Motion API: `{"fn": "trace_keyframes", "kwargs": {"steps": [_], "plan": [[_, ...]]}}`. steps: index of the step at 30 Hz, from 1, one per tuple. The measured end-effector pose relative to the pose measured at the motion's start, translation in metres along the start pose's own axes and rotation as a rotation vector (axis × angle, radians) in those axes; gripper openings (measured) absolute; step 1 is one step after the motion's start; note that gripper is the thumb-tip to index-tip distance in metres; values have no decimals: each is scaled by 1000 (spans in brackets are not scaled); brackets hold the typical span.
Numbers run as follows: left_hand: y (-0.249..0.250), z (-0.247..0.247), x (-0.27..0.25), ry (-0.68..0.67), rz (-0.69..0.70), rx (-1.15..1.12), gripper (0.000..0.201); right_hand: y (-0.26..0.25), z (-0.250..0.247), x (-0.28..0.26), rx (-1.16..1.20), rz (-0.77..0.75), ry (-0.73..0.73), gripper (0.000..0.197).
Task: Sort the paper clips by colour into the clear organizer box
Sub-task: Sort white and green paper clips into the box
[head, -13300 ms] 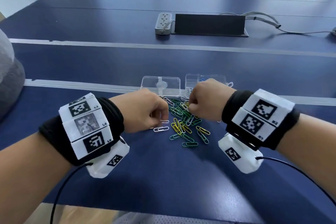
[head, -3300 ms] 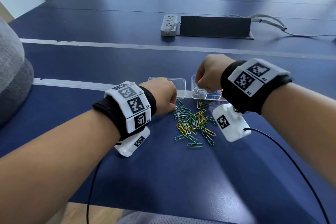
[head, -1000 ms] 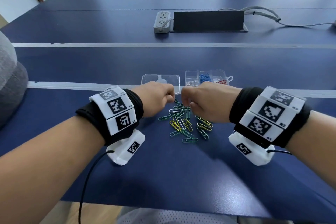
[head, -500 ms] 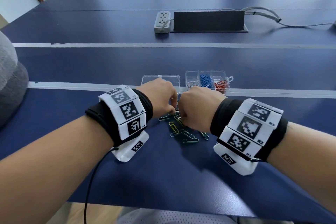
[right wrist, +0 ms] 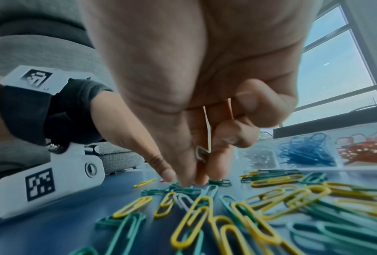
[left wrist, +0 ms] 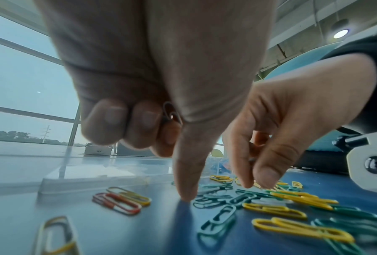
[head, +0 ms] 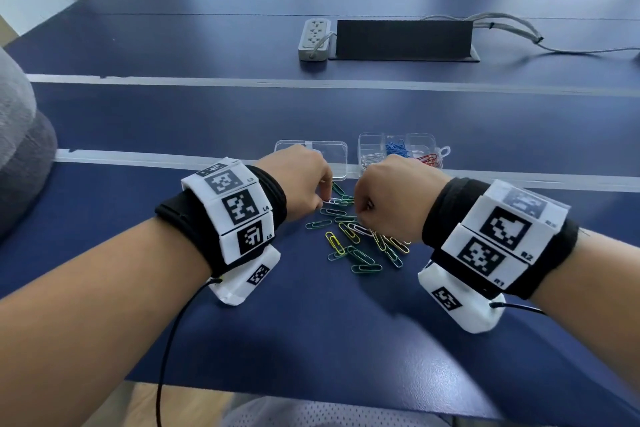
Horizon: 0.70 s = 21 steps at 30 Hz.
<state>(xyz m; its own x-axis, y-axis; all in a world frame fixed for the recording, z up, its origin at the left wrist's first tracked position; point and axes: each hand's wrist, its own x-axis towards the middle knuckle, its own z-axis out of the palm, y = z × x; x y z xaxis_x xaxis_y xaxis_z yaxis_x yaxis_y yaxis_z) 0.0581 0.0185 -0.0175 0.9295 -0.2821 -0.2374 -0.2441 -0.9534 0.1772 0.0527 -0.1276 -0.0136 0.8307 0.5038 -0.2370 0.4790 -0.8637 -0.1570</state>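
A loose pile of green, yellow and white paper clips [head: 360,243] lies on the blue table [head: 311,329]. Behind it stands the clear organizer box [head: 372,144], holding white, blue [head: 396,148] and red clips [head: 429,160] in separate compartments. My left hand [head: 322,192] is at the pile's far left. Its curled fingers hold a silver clip [left wrist: 172,113] in the palm, and one straight finger [left wrist: 186,189] touches the table. My right hand [head: 362,215] is over the pile's far side, holding white clips [right wrist: 207,134] in its curled fingers while thumb and fingertips [right wrist: 183,181] reach onto green clips.
The box's clear lid [head: 332,154] lies flat to the left of the box. A red-and-white and a yellow clip [left wrist: 119,201] lie apart, near the lid. A power strip [head: 313,38] and a black panel [head: 403,40] sit farther back. A grey cushion [head: 20,156] is at the left.
My right hand has come back from the organizer box to the pile and shifted slightly right over the last half second. The left hand stays at the pile's left edge.
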Motion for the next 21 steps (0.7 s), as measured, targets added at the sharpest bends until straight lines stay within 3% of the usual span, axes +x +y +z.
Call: {"fn": "trace_keyframes", "kwargs": {"steps": [8, 10, 15, 18, 21], "plan": [[1, 2, 4, 13, 4, 9, 19, -8, 1, -1, -99, -19, -39, 12], [0, 3, 7, 4, 5, 24, 20, -5, -1, -1, -75, 6, -57, 31], [-2, 3, 8, 5, 0, 23, 8, 11, -16, 5, 36, 13, 91, 21], [-2, 3, 6, -2, -5, 12, 11, 28, -26, 16, 78, 38, 201, 16], [-3, 4, 3, 32, 5, 5, 16, 41, -34, 28, 48, 30, 235, 23]]}}
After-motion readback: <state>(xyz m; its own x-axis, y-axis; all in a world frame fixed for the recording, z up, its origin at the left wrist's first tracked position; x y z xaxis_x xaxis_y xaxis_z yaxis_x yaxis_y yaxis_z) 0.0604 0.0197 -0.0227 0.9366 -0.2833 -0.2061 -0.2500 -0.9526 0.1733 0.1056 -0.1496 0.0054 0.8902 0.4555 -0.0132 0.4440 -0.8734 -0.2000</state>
